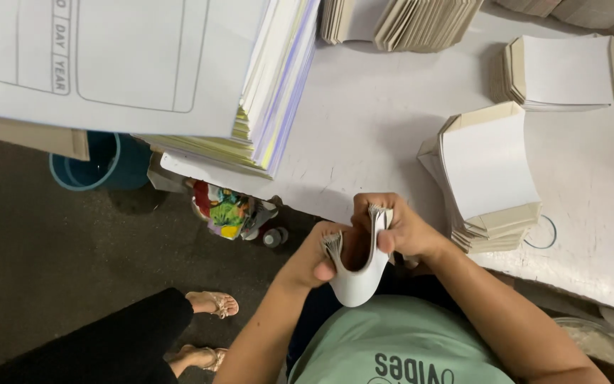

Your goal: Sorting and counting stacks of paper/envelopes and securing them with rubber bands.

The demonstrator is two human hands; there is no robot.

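Both hands grip one small bundle of white card sheets [358,279], bent into a U shape just off the near edge of the white table [364,135]. My left hand [315,257] pinches the bundle's left end. The bundle's right end is clamped by my right hand [401,229], thumb over the sheet edges. A stack of curved white card pieces with tan flaps [488,178] lies on the table just right of my right hand.
A tall pile of printed sheets [179,71] overhangs the table at the left. More card stacks lie at the far right [566,71] and along the back [399,21]. Below are a blue bucket [94,167], a colourful bag [225,210] and another person's sandalled feet [211,304].
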